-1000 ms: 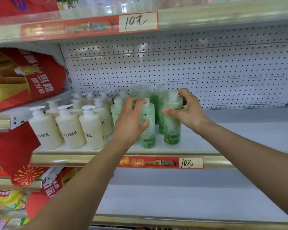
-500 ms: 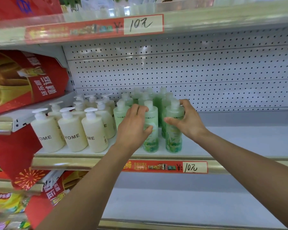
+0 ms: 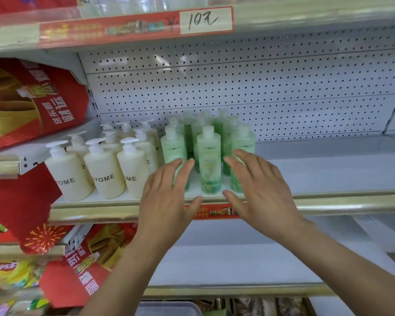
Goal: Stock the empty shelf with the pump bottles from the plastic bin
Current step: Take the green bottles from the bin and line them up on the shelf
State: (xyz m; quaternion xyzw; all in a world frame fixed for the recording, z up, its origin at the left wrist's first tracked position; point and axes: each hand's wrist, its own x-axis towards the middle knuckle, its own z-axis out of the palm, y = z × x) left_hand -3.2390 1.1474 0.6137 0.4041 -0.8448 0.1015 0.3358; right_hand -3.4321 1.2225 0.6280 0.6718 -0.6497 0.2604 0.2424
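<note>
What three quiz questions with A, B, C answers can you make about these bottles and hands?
1. Where are the cream bottles? A) left of the green bottles B) right of them C) on the bottom shelf
2. How many cream bottles stand in the front row? A) one B) three C) six
3. How are the left hand and right hand? A) gripping bottles B) in fists C) open, holding nothing
Answers: 1 A, cream stands left of green. 2 B, three labelled ones stand in front. 3 C, straight fingers hold nothing.
</note>
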